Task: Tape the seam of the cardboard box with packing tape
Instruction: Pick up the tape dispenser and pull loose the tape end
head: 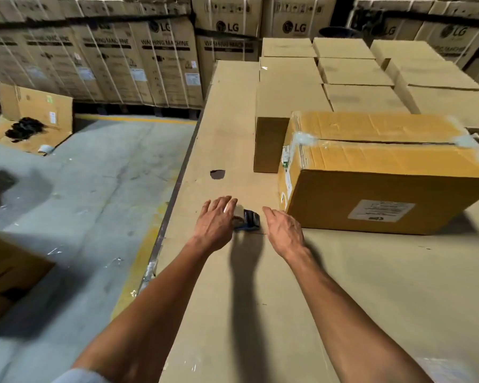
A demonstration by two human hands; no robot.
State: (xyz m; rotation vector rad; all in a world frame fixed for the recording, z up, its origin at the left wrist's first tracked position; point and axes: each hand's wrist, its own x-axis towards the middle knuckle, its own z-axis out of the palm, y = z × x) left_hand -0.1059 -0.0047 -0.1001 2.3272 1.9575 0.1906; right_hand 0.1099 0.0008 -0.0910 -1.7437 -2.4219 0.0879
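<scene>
The step in hand looks like picking up the tape gun, which lies flat on the cardboard worktop, so the grip is what matters. The left hand is spread over the roll end of the gun, fingers loosely curled and touching it, but whether they have closed on it I cannot tell. The right hand hovers open and holds nothing, just to the right of the gun. The box sits beyond and to the right of the right hand, near it, its top seam still gapped, with only scraps of old tape at each end. It would be best to take the gun by its handle rather than the roll, so the tape end stays free. The free right hand could then press the flaps level before the first strip goes down at the seam's near end.
</scene>
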